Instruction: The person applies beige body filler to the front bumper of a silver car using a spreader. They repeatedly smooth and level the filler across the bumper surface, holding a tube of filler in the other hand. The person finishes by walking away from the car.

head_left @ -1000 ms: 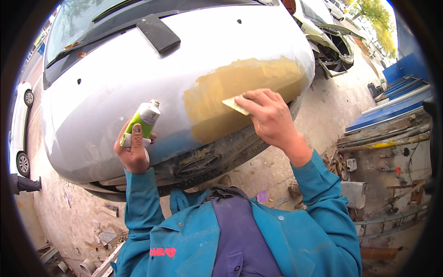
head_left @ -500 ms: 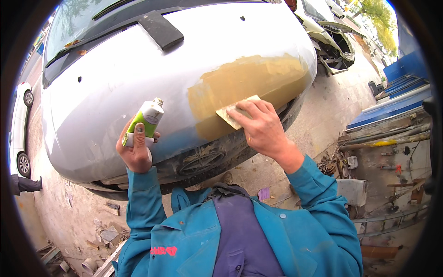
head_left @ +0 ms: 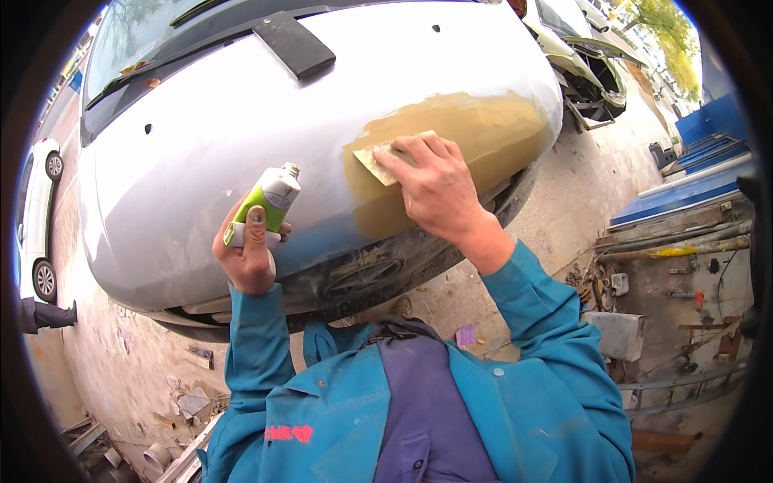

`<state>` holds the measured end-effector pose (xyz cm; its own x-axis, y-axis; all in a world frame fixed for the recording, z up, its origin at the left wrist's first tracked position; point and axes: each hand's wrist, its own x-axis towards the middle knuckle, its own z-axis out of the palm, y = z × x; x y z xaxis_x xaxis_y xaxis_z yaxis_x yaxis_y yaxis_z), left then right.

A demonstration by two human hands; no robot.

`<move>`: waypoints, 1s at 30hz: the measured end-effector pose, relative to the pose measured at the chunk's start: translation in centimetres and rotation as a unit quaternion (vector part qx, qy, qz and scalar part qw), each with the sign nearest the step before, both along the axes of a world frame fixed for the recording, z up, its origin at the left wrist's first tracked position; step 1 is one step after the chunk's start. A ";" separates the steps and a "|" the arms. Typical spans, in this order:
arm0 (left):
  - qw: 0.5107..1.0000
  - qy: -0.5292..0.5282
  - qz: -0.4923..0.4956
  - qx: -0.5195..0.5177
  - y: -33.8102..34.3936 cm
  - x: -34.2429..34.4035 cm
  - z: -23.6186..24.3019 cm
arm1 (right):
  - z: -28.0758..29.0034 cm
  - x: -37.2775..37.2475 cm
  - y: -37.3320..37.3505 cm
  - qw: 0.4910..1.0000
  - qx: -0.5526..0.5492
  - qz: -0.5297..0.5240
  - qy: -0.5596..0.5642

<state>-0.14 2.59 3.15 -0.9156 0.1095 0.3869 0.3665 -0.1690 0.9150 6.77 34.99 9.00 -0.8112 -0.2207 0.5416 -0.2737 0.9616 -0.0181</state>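
Note:
A white car hood (head_left: pixel 217 137) lies before me, with a broad patch of tan body filler (head_left: pixel 483 121) on its right part. My right hand (head_left: pixel 435 181) grips a flat, pale putty spreader (head_left: pixel 375 166), which rests against the left part of the patch. In my left hand (head_left: pixel 254 253) is a green and white squeeze tube (head_left: pixel 272 196), its uncapped-looking nozzle pointing up and right, its lower end rolled up. The tube is held over the hood, left of the patch. A bluish-grey area (head_left: pixel 322 237) borders the filler at the lower left.
A dark rectangular block (head_left: pixel 294 47) lies on the hood by the windshield. A damaged car (head_left: pixel 592 72) stands at the far right, a white car (head_left: pixel 36 217) at the left. Blue panels, planks (head_left: pixel 676 229) and a ladder (head_left: pixel 684 390) line the right side. Someone's leg (head_left: pixel 48 314) shows at the left edge.
My right hand has moved the spreader up and left across the filler. My left hand still holds the tube; the whole view has shifted slightly.

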 end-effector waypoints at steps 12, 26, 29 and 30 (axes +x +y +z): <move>1.000 0.011 -0.022 0.011 0.2 -0.2 0.2 | 1.0 6.4 -0.9 0.999 -0.030 0.002 -0.035; 1.000 -0.006 -0.018 -0.005 -0.3 -0.3 -0.1 | -0.6 3.8 -3.0 0.999 -0.034 0.007 -0.020; 1.000 -0.005 -0.019 -0.003 -0.2 -0.3 0.0 | -0.6 6.7 -3.4 0.997 -0.058 0.019 -0.039; 1.000 -0.004 -0.020 0.001 -0.1 -0.3 0.0 | -0.3 7.1 -2.9 0.997 -0.052 0.019 -0.045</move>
